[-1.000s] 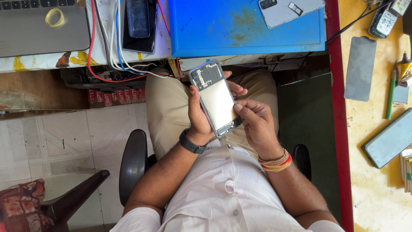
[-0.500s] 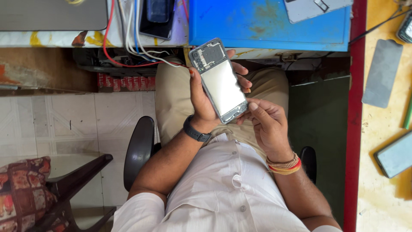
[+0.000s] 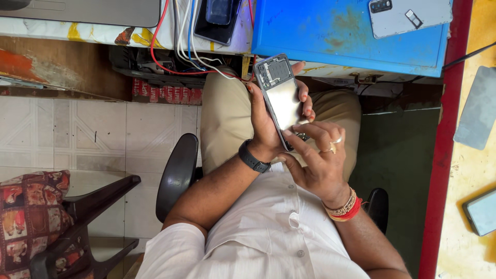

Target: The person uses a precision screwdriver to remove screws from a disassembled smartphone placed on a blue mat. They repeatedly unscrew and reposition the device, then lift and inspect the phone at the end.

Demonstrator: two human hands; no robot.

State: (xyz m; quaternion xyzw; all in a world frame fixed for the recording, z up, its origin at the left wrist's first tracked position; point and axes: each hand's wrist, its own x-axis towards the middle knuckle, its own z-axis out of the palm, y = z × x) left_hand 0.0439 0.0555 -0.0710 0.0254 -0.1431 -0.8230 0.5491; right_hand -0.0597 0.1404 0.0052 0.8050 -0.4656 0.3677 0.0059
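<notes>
Opened phone [image 3: 281, 98], back cover off, gripped in left hand [image 3: 266, 129] above the lap, just below the blue worktop [image 3: 330, 36]. Right hand [image 3: 315, 160] half-curled, fingertips [image 3: 289, 135] touching the phone's lower end. Loose back cover [image 3: 408, 16] on the worktop.

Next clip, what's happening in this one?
A seated person holds an opened phone, back cover off, over their lap. The left hand grips it from the side, while the right hand has fingertips at its lower end. In front is a blue box with a grey phone back cover lying on it, and another phone sits among red and white wires on the bench.
</notes>
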